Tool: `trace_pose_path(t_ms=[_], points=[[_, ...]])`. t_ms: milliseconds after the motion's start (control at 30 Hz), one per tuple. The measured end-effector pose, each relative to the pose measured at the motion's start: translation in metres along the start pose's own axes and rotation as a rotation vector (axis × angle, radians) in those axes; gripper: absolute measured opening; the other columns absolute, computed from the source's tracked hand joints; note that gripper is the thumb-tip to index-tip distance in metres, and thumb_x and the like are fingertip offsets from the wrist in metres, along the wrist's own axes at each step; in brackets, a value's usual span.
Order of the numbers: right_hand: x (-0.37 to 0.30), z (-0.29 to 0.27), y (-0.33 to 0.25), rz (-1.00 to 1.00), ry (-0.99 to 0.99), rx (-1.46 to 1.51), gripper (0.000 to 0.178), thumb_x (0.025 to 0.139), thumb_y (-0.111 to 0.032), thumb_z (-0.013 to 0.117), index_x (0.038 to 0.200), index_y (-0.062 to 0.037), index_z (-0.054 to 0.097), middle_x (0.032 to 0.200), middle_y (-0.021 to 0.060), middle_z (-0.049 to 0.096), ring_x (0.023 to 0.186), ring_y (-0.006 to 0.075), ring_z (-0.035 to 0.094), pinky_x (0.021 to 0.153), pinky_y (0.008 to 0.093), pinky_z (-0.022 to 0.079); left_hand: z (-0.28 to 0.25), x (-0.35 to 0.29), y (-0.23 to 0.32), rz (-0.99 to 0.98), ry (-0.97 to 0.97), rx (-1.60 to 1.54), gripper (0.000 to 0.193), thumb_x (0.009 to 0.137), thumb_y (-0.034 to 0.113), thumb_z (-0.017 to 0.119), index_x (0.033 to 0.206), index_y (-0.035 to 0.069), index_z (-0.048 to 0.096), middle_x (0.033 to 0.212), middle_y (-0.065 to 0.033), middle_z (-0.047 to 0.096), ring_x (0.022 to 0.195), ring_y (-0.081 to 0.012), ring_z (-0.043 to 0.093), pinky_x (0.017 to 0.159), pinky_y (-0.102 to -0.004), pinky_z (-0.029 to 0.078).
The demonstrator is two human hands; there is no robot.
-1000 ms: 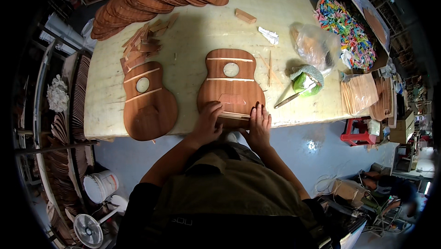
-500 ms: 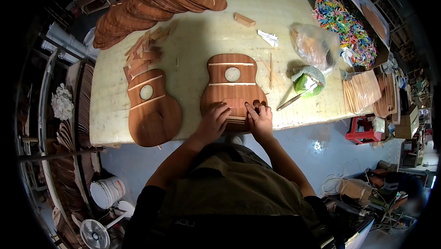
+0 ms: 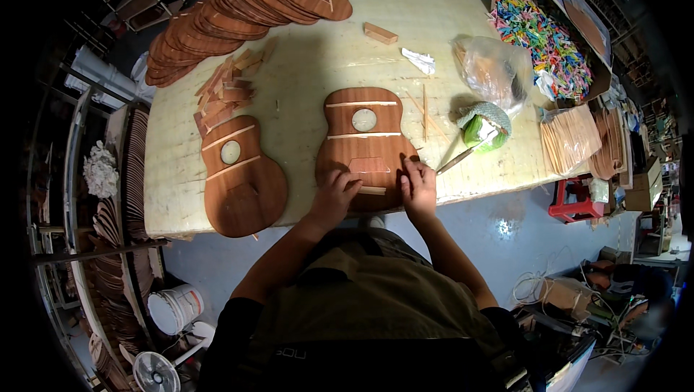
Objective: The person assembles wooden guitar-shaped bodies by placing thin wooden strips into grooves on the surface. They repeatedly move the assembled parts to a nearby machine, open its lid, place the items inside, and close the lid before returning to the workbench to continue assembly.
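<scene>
A brown ukulele-shaped wooden plate (image 3: 340,152) lies in front of me, with two pale braces across it and a round hole between them. Below the braces sits a thin trapezoid wood patch (image 3: 370,165), and nearer me a short pale strip (image 3: 372,190). My left hand (image 3: 335,197) rests on the plate's lower left, fingers stretched toward the strip's left end. On the lower right edge lies my right hand (image 3: 419,188), fingers extended and apart from the patch. No held object shows in either hand. A second similar plate (image 3: 244,207) lies to the left.
Wood patches (image 3: 225,92) are heaped behind the left plate, near a fanned stack of plates (image 3: 210,23). To the right are loose thin strips (image 3: 425,113), a brush (image 3: 457,159) on a green glue container (image 3: 477,135), a plastic bag (image 3: 495,70) and a box of coloured clips (image 3: 538,41).
My right hand has moved right, off the patch area to the plate's edge. My left hand has shifted slightly down and left, uncovering more around the patch and strip.
</scene>
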State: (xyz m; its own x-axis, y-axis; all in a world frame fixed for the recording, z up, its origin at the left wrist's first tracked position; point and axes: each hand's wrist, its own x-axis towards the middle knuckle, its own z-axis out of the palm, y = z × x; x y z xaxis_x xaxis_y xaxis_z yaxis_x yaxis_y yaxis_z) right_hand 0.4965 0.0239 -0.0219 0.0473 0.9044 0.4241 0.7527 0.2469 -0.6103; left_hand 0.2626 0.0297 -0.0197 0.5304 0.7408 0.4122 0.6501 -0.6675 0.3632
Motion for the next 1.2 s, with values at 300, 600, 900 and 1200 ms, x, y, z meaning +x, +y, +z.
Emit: trace_pose_path(t_ms=[300, 600, 900, 1200], points=[[-0.007, -0.023, 0.033, 0.555, 0.471, 0.002, 0.057, 0.083, -0.015, 0.071, 0.128, 0.0013, 0.041, 0.12, 0.0195, 0.044, 0.109, 0.0332, 0.044, 0.094, 0.0397, 0.038, 0.001, 0.019, -0.01, 0.049, -0.041, -0.091, 0.018, 0.071, 0.004, 0.066, 0.088, 0.009, 0.066, 0.084, -0.0051, 0.057, 0.083, -0.0261, 0.056, 0.071, -0.0375, 0.05], [0.016, -0.096, 0.084, 1.044, 0.161, 0.413, 0.025, 0.089, -0.015, 0.06, 0.108, -0.0004, 0.065, 0.079, 0.0112, 0.064, 0.069, 0.0186, 0.062, 0.065, 0.0305, 0.049, -0.01, 0.033, -0.01, -0.202, -0.088, -0.489, 0.01, 0.077, 0.009, 0.068, 0.084, 0.004, 0.062, 0.08, -0.0087, 0.059, 0.073, -0.0226, 0.059, 0.064, -0.0329, 0.049], [0.081, -0.185, 0.063, 0.323, -0.199, -0.749, 0.034, 0.084, -0.015, 0.048, 0.11, -0.0188, 0.07, 0.088, 0.0151, 0.065, 0.078, 0.031, 0.066, 0.071, 0.0417, 0.053, -0.008, 0.05, 0.021, -0.953, -0.079, -1.621, 0.013, 0.086, 0.004, 0.061, 0.098, 0.001, 0.063, 0.082, -0.0036, 0.062, 0.071, -0.0098, 0.058, 0.06, -0.0252, 0.047], [0.093, -0.246, 0.066, 0.887, -0.336, 0.401, 0.029, 0.089, -0.009, 0.049, 0.11, -0.0052, 0.068, 0.065, 0.0023, 0.062, 0.048, 0.0061, 0.045, 0.045, 0.0198, 0.033, -0.02, 0.063, 0.035, -1.066, -0.044, -1.911, 0.023, 0.085, 0.016, 0.062, 0.102, -0.001, 0.061, 0.081, -0.0062, 0.058, 0.072, -0.0144, 0.055, 0.061, -0.0258, 0.046]])
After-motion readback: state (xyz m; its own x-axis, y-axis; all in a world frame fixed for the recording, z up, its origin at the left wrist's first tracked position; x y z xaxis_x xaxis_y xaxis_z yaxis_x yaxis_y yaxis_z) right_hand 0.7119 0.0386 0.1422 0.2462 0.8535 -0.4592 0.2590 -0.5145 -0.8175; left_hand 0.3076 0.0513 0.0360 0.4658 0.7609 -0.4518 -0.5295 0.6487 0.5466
